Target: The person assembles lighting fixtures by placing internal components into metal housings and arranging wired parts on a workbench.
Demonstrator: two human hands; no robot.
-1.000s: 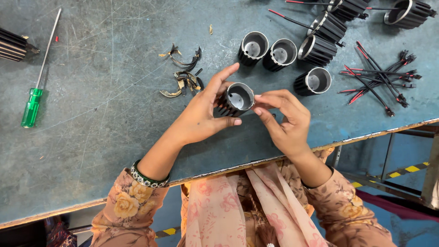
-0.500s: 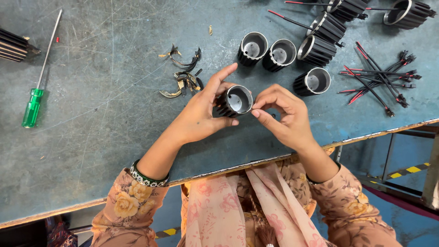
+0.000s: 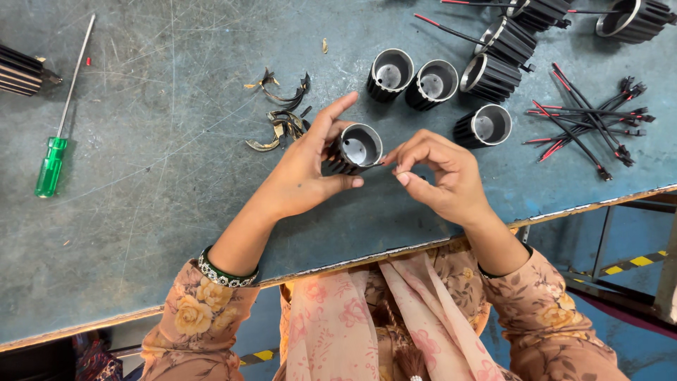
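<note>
Left hand (image 3: 300, 176): gripping a ribbed black metal cup (image 3: 355, 149), silver rim facing up, above the table (image 3: 141, 233).
Right hand (image 3: 441, 173): pinching something tiny at the cup's rim; too small to identify.
Table: showing scratched, worn blue-grey metal.
Nearby: similar finned cups (image 3: 412, 74), curled metal clips (image 3: 278, 116).
Cut off: finned block (image 3: 20, 68) at left edge.

A: How is the housing (image 3: 355, 149) finished?
B: Black ribbed metal is seen outside, with a bright, smooth metal rim.
A: And the counter (image 3: 162, 197)?
B: Matt blue-grey metal is seen, scratched and worn. The screwdriver (image 3: 51, 166) handle is glossy green plastic.
</note>
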